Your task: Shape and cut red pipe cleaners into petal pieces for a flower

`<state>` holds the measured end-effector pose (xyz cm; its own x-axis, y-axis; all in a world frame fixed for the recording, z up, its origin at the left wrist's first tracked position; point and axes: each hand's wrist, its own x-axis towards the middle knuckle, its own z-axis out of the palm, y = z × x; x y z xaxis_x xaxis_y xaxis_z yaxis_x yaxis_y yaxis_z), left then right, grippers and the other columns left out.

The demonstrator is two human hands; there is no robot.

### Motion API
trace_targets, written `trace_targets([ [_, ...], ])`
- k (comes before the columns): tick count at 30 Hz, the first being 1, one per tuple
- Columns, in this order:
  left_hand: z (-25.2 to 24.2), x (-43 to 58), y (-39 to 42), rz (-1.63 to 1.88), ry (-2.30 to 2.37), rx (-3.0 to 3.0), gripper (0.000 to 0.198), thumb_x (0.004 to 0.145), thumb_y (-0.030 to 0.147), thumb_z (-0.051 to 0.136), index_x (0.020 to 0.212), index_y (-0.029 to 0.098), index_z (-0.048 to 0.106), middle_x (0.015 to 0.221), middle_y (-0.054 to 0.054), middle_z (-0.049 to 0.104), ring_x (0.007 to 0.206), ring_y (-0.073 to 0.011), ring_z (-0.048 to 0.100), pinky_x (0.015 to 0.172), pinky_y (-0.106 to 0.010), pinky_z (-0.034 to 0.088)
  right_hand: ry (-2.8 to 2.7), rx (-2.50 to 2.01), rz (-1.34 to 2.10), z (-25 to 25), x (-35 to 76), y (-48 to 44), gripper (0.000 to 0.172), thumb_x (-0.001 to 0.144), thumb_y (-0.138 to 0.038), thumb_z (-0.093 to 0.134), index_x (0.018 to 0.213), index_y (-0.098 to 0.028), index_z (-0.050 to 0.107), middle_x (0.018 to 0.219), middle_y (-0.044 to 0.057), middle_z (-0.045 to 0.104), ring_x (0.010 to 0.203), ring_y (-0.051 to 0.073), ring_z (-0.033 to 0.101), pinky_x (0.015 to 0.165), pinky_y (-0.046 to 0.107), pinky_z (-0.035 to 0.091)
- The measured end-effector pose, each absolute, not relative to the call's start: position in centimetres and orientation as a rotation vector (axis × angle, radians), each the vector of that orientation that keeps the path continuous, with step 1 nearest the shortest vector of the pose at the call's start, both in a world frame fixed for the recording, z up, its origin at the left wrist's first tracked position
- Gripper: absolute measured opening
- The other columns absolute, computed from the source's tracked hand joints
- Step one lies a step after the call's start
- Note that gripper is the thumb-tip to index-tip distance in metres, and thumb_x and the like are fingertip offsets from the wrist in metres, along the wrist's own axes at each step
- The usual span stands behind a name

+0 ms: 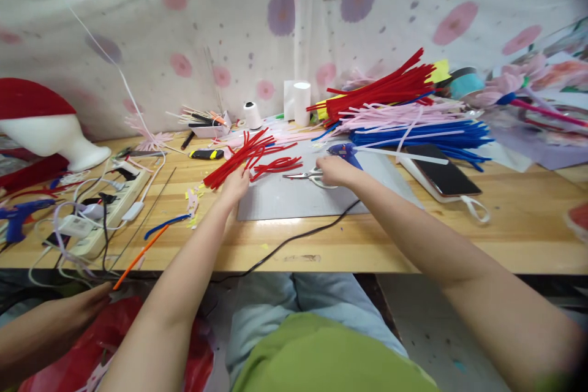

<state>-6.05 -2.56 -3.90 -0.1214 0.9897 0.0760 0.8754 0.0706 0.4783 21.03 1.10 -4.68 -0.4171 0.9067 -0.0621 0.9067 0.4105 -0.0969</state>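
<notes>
My left hand [235, 184] is closed round a bundle of red pipe cleaners [239, 157] that slants up to the right over the grey mat [294, 196]. A small loose heap of short red pipe-cleaner pieces [277, 166] lies just right of the bundle. My right hand [333, 169] rests on the white-handled scissors [309, 176] lying on the mat, fingers curled over the handles. A blue glue gun [343, 150] lies right behind that hand.
Piles of red, pink and blue pipe cleaners [404, 110] fill the back right. A phone [441, 175] lies right of the mat. A power strip [108, 211] with cables, another glue gun [18, 215] and a foam head [48, 128] sit left. Another person's arm [46, 324] shows lower left.
</notes>
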Motion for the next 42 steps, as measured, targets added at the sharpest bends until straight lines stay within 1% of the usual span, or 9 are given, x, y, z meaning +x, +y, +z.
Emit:
trace_targets([
  [3, -4.3, -5.9, -2.5, 0.596, 2.108, 1.905, 0.032, 0.085, 0.029, 0.031, 0.087, 0.014, 0.059, 0.092, -0.01, 0.064, 0.09, -0.0217, 0.058, 0.08, -0.031, 0.041, -2.746, -1.691, 0.045, -4.8, 21.1, 0.6, 0.029, 0.071, -0.012, 0.051, 0.097, -0.004, 0.06, 0.099, 0.023, 0.06, 0.095, 0.03, 0.056, 0.076, 0.034, 0.04],
  [6, -5.2, -5.8, -2.5, 0.626, 2.116, 1.927, 0.032, 0.086, 0.032, 0.032, 0.097, 0.015, 0.056, 0.096, -0.011, 0.063, 0.091, -0.0223, 0.058, 0.078, -0.031, 0.042, -2.749, -1.617, 0.089, -4.5, 21.4, 0.8, 0.023, 0.067, -0.016, 0.056, 0.087, -0.008, 0.064, 0.095, 0.02, 0.061, 0.09, 0.029, 0.057, 0.073, 0.033, 0.04],
  [8, -5.9, -5.8, -2.4, 0.645, 2.104, 1.933, 0.031, 0.086, 0.033, 0.032, 0.097, 0.016, 0.056, 0.096, -0.01, 0.064, 0.092, -0.0224, 0.058, 0.078, -0.032, 0.042, -2.654, -1.589, 0.321, -4.2, 21.9, 1.0, 0.018, 0.064, -0.019, 0.06, 0.081, -0.012, 0.063, 0.09, 0.014, 0.062, 0.082, 0.025, 0.058, 0.068, 0.03, 0.04],
  [11, -6.5, -5.6, -2.3, 0.647, 2.094, 1.909, 0.03, 0.086, 0.032, 0.031, 0.09, 0.017, 0.057, 0.094, -0.009, 0.064, 0.09, -0.022, 0.058, 0.078, -0.031, 0.042, -2.273, -1.445, 0.898, -3.9, 21.9, 1.1, 0.016, 0.066, -0.025, 0.063, 0.077, -0.014, 0.059, 0.079, 0.006, 0.061, 0.071, 0.017, 0.056, 0.062, 0.025, 0.039],
  [16, -5.8, -4.2, -2.3, 0.632, 2.156, 1.846, 0.032, 0.086, 0.033, 0.03, 0.088, 0.018, 0.058, 0.091, -0.01, 0.065, 0.088, -0.0233, 0.059, 0.074, -0.032, 0.041, -1.533, -0.965, 1.723, -3.9, 19.4, 0.8, 0.04, 0.073, -0.054, 0.057, 0.078, -0.014, 0.054, 0.067, 0.002, 0.056, 0.059, 0.011, 0.052, 0.061, 0.025, 0.044],
  [19, -5.2, -3.5, -2.2, 0.651, 2.178, 1.844, 0.032, 0.086, 0.032, 0.03, 0.088, 0.017, 0.058, 0.091, -0.011, 0.065, 0.088, -0.0229, 0.059, 0.074, -0.031, 0.041, -1.355, -0.72, 2.203, -4.1, 17.9, 0.8, 0.06, 0.076, -0.069, 0.038, 0.082, -0.012, 0.055, 0.071, 0.006, 0.059, 0.064, 0.015, 0.057, 0.066, 0.03, 0.048],
  [22, -5.0, -3.2, -2.1, 0.653, 2.212, 1.851, 0.032, 0.087, 0.03, 0.029, 0.091, 0.017, 0.058, 0.094, -0.011, 0.064, 0.089, -0.022, 0.059, 0.075, -0.03, 0.04, -1.281, -0.565, 2.482, -4.4, 17.2, 1.0, 0.075, 0.073, -0.076, 0.024, 0.086, -0.01, 0.057, 0.076, 0.011, 0.062, 0.07, 0.019, 0.059, 0.07, 0.035, 0.049],
  [27, -5.1, -2.7, -2.7, 0.516, 2.274, 1.913, 0.034, 0.089, 0.034, 0.025, 0.095, 0.019, 0.055, 0.094, -0.011, 0.064, 0.087, -0.0234, 0.06, 0.071, -0.031, 0.039, -1.13, -0.556, 2.546, -4.7, 16.8, 1.0, 0.084, 0.071, -0.079, 0.015, 0.089, -0.008, 0.057, 0.077, 0.012, 0.062, 0.073, 0.019, 0.059, 0.072, 0.035, 0.048],
  [42, -6.6, -2.0, -3.9, 0.374, 2.045, 2.201, 0.029, 0.09, 0.03, 0.026, 0.1, 0.021, 0.052, 0.096, -0.008, 0.064, 0.089, -0.0198, 0.059, 0.069, -0.028, 0.036, -1.122, -0.665, 2.268, -4.4, 16.3, -0.3, 0.084, 0.077, -0.072, 0.007, 0.096, -0.008, 0.057, 0.097, 0.017, 0.062, 0.09, 0.021, 0.058, 0.086, 0.036, 0.043],
])
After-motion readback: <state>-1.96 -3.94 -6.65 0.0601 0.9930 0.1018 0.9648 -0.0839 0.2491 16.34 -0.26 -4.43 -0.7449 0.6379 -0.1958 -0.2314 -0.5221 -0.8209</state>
